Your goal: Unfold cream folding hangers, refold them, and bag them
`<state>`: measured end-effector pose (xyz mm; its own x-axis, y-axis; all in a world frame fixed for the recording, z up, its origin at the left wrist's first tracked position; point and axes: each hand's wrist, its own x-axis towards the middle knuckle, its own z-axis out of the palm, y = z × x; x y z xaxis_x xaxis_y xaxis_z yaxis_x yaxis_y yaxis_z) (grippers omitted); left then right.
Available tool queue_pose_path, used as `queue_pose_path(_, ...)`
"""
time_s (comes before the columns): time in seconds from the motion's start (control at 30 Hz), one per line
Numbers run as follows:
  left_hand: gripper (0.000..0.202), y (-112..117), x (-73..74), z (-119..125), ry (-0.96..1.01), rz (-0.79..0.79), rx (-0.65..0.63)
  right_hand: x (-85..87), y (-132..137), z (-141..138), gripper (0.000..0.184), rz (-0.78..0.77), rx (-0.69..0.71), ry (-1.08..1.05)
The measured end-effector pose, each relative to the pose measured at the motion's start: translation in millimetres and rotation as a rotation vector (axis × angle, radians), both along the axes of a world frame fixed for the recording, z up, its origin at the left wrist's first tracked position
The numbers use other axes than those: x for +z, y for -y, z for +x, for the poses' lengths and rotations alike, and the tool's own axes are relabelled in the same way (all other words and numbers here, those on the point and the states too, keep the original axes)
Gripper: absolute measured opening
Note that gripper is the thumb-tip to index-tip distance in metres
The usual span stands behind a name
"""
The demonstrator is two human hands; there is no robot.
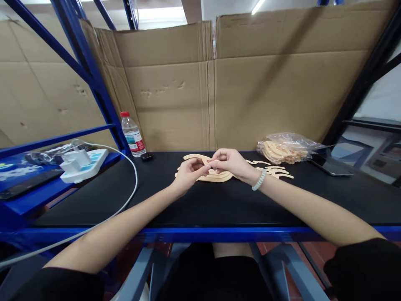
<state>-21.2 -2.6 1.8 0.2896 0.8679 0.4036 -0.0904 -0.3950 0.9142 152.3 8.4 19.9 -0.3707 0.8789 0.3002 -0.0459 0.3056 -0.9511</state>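
Note:
My left hand and my right hand meet over the middle of the black table, fingertips pinched together. Between them is a thin, pale, curved wooden piece, one end sticking out above my left fingers; my fingers hide much of the rest. Just below and behind the hands lies a pale wooden part with curved strips, flat on the tabletop. More slender wavy wooden pieces lie to the right, past my right wrist, which wears a light beaded bracelet.
A clear plastic bag of wooden pieces sits at the back right beside a dark flat device. At the back left stands a water bottle near a small black object. A white cable runs from the power strip across the left side. Cardboard walls the back.

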Motion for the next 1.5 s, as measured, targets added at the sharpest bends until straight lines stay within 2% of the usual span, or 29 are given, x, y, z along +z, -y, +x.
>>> queue_pose_path(0.17, 0.03, -5, -0.2, -3, 0.083, -0.052, 0.001, 8.6, -10, 13, 0.035, 0.039, 0.074, 0.129)
queue_pose_path(0.2, 0.03, -6, 0.0, -4, 0.107, -0.059, 0.002, 11.4, -17, 21, 0.034, 0.073, 0.03, 0.181)
queue_pose_path(0.27, 0.031, -9, 0.2, -6, 0.148, -0.085, 0.0, 14.6, -35, 41, 0.03, 0.2, -0.178, 0.313)
queue_pose_path(0.33, 0.032, -11, 0.4, -7, 0.165, -0.119, -0.002, 12.3, -57, 64, 0.017, 0.394, -0.435, 0.598)
queue_pose_path(0.37, 0.032, -12, 0.5, -8, 0.166, -0.132, 0.0, 8.8, -68, 75, 0.014, 0.455, -0.509, 0.787)
queue_pose_path(0.4, 0.032, -13, 0.6, -9, 0.166, -0.141, 0.002, 3.9, -77, 85, 0.015, 0.473, -0.529, 0.94)
queue_pose_path(0.5, 0.029, -14, 0.4, -10, 0.162, -0.151, 0.023, -14.7, -96, 105, 0.017, 0.438, -0.484, 1.078)
queue_pose_path(0.63, 0.023, -17, -0.5, -12, 0.19, -0.147, 0.077, -33.3, -104, 110, 0.012, 0.427, -0.41, 1.146)
queue_pose_path(0.77, 0.017, -22, -0.1, -16, 0.262, -0.126, 0.14, -35.1, -103, 109, 0.009, 0.435, -0.411, 1.181)
queue_pose_path(1.03, 0.02, -28, 4.0, -22, 0.315, -0.138, 0.208, -10.9, -80, 109, 0.008, 0.463, -0.508, 1.113)
queue_pose_path(1.2, 0.022, -26, 5.7, -21, 0.324, -0.157, 0.227, 3.2, -66, 106, 0.008, 0.563, -0.582, 0.947)
queue_pose_path(1.4, 0.015, -25, 6.1, -21, 0.265, -0.127, 0.199, 17.8, -48, 105, 0.036, 0.71, -0.466, 0.907)
queue_pose_path(1.5, 0.01, -25, 3.9, -20, 0.235, -0.173, 0.17, 21.5, -33, 106, 0.036, 0.643, -0.37, 0.905)
